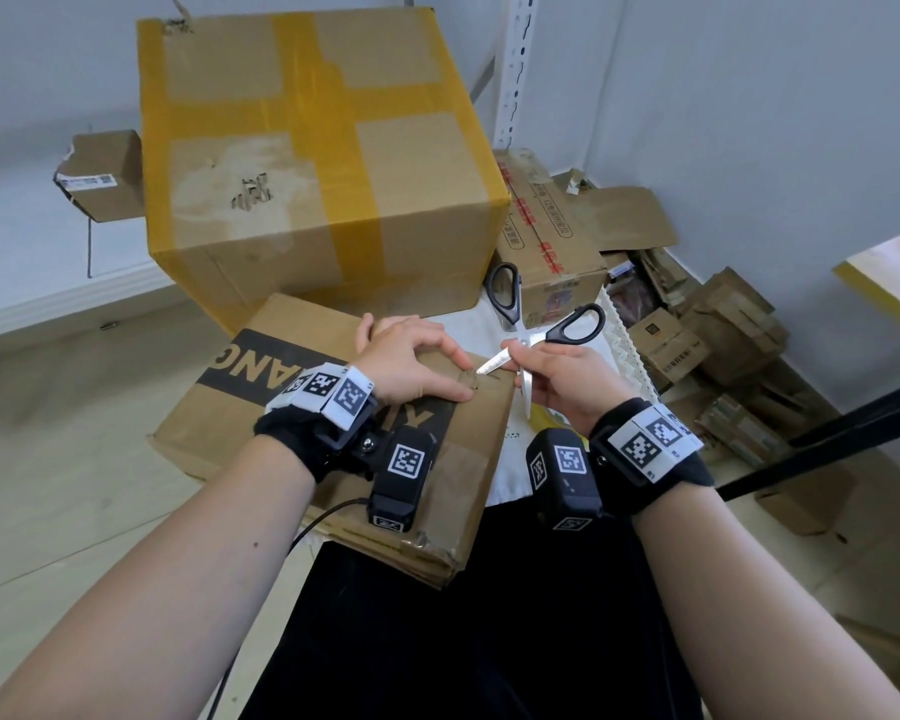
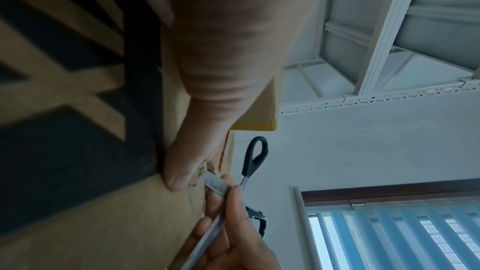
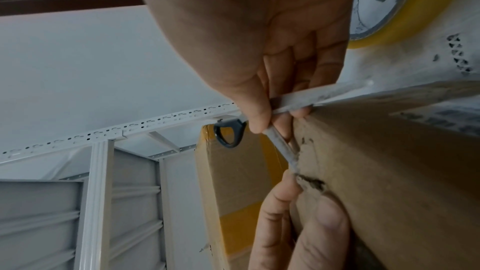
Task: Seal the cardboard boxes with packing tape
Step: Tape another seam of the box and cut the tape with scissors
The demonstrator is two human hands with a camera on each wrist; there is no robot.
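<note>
A flat box (image 1: 333, 423) printed with a black band is laid across the lap, one corner turned toward the right hand (image 1: 567, 379), probably so that the worked spot lies between both hands. The left hand (image 1: 411, 363) is pressed on the box top, its fingers arched and its thumb (image 2: 179, 174) and a fingertip set down on either side of a torn patch (image 3: 310, 185) in the cardboard, seemingly to hold the surface taut there. The scissors (image 1: 541, 335) are held wide open and gripped by the blades rather than the handles: one blade is pinched between thumb and fingers of the right hand and its tip is laid against the torn patch, as a scraper or pick would be; the other blade points down past the box edge. This choked-up grip is judged to give finer control of the tip. A yellow tape roll (image 3: 405, 7) lies just beyond the right hand, close for the sealing that is not yet begun here. A large box (image 1: 313, 153) crossed with yellow tape stands behind, already sealed by the look of it.
</note>
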